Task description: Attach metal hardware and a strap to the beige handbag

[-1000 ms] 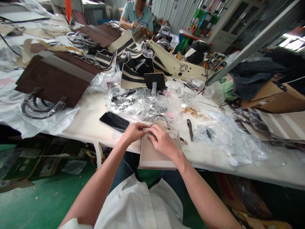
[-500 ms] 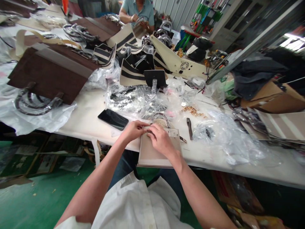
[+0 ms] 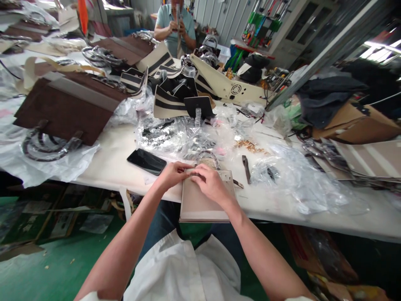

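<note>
Clock positions are read from the flat, pale beige rectangular panel (image 3: 203, 209), with 12 o'clock pointing away from you. The panel lies before you on the white-covered desk (image 3: 108, 152), its 6 o'clock edge projecting past the desk's near edge. Your left hand (image 3: 173, 174) is at the panel's 11 o'clock corner, fingers bent and drawn close together. Your right hand (image 3: 208, 182) lies across the panel's far part, its fingertips meeting those of the left; the fingers hide whatever lies between them, so you cannot tell whether either hand is clamped on anything.

Just beyond the panel's 12 o'clock edge stands a curved handle in clear wrapping (image 3: 215, 156). A black, glossy rectangular phone (image 3: 146, 161) lies at 10 o'clock, with a dark brown, flat-sided bag (image 3: 70, 106) farther out. A narrow dark brown strip (image 3: 246, 168) lies at 2 o'clock; small gold-coloured pieces (image 3: 249, 146) are scattered between 1 and 2. Crumpled clear plastic (image 3: 300, 184) spreads at 3 o'clock. A co-worker in a light blue shirt (image 3: 163, 16) sits near 12, well apart.
</note>
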Motion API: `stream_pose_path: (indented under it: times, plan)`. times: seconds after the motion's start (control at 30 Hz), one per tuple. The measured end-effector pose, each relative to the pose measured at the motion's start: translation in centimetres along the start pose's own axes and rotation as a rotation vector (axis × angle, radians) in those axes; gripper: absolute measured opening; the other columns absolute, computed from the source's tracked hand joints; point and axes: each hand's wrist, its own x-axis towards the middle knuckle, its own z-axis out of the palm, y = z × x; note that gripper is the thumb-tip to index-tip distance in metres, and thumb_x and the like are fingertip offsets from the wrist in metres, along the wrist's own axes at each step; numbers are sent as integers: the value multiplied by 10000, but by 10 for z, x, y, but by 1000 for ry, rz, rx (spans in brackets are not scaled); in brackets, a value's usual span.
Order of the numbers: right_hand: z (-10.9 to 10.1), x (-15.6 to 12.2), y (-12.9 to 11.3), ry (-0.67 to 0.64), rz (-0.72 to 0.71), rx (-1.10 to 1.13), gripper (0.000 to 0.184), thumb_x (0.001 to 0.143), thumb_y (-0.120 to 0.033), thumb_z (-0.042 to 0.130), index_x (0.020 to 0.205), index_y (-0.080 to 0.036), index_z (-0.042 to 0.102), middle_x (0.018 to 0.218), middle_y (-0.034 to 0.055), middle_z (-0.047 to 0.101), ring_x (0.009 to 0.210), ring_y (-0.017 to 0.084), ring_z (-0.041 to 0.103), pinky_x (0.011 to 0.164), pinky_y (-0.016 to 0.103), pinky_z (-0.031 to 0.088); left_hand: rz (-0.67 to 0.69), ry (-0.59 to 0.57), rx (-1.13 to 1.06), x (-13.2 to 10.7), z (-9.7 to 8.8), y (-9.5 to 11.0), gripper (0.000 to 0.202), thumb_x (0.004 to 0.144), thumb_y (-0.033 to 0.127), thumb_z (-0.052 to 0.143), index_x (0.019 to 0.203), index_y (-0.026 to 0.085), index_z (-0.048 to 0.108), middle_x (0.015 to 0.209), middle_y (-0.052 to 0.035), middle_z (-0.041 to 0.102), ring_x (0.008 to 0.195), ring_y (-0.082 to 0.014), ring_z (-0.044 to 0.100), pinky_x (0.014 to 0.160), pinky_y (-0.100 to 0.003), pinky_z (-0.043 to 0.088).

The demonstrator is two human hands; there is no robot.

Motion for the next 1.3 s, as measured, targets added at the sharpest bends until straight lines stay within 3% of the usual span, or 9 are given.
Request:
stream_pose_path:
  times: [0.1,0.23,0.47,0.67,0.87,1.1,1.2,1.3]
  plan:
    - [-6,4,3,57,124,165,226,1091,-284,673,1178,-234,875,1181,77,836,1062,247,785,973,378,630,-14,-1,-14,-1,0,0,472,836,337,808,1264,161,897,941,-67,852,770,-201,677,688,-284,479]
    - [0,1,6,165,266,258,235,1008,-342,762,1164,-232,900,1112,73,875,936,252,809,876,361,651,-5,9,4,1,1,-6,480,829,330,804,1268,160,895,804,-34,789,699,-175,615,653,-277,425]
    - [13,-5,0,145,250,143,236,1007,-338,723,1109,-216,898,939,54,858,782,222,772,746,311,602,7,18,-3,1,1,-5,481,824,378,833,1251,167,902,848,-42,802,716,-179,613,667,-286,436]
    - [19,-2,-5,227,167,22,241,1017,-289,665,1073,-207,885,986,81,870,806,244,794,815,350,636,-13,19,-30,-4,1,-2,508,827,343,817,1292,149,886,723,-6,718,647,-148,542,615,-264,372]
    - [20,-4,-6,226,192,11,233,1018,-299,677,1102,-223,880,975,76,871,814,260,813,811,370,654,-7,29,-17,-1,1,-8,501,823,362,833,1276,159,894,811,-36,786,666,-162,585,606,-261,396]
    - [24,-4,-2,228,167,21,220,1045,-317,677,1114,-228,865,1066,108,866,887,289,836,794,379,688,34,53,25,-3,1,-7,457,825,305,802,1257,197,905,970,-47,808,774,-178,632,699,-272,465]
    - [22,0,-2,242,187,22,236,1034,-356,677,1101,-224,860,1042,117,859,856,291,826,797,386,691,4,49,-7,-3,2,-4,499,814,305,802,1286,172,894,863,-32,753,710,-164,571,650,-270,407]
    - [20,0,-2,232,270,143,307,1017,-482,696,1082,-224,849,880,102,828,746,290,795,733,382,691,11,70,18,-8,4,1,515,777,297,781,1265,189,907,853,-39,758,720,-187,569,656,-295,413]
